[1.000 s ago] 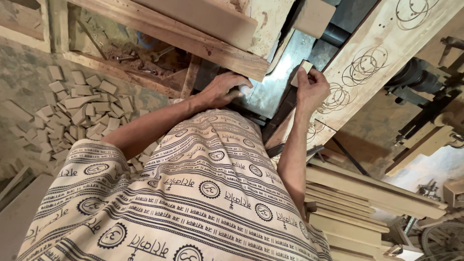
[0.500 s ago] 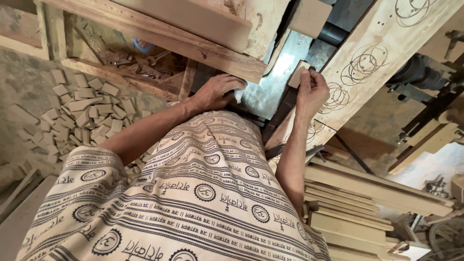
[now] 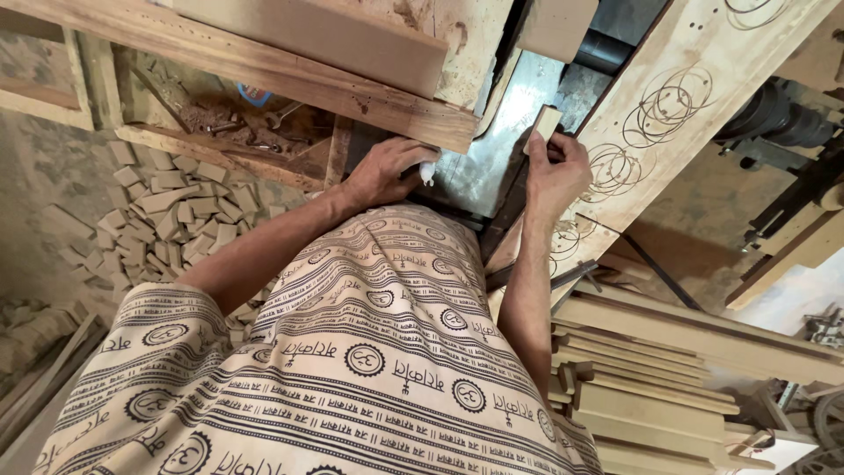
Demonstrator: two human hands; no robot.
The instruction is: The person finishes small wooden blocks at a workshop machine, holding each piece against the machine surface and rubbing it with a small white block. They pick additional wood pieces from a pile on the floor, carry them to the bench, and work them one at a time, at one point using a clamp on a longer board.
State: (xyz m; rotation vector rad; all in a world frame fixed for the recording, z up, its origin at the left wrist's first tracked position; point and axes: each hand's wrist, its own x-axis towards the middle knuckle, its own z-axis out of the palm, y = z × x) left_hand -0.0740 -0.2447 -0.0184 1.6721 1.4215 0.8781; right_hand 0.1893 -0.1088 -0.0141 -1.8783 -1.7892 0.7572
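My right hand (image 3: 556,172) grips a small pale wooden block (image 3: 545,126) and holds it up on edge over the grey metal machine table (image 3: 492,149). My left hand (image 3: 387,169) rests at the near edge of that metal table, fingers curled, with a small white piece (image 3: 427,172) at its fingertips. A thick wooden beam (image 3: 264,66) runs across just beyond the left hand. My patterned cream shirt fills the lower part of the view.
A heap of small wooden offcuts (image 3: 167,215) lies on the floor at left. Stacked planks (image 3: 651,378) sit at lower right. A board with drawn circles (image 3: 677,105) runs diagonally at upper right, with dark machine parts (image 3: 774,123) beyond it.
The view has shifted slightly. Both hands stay at the metal table; the right hand has raised the small block a little.
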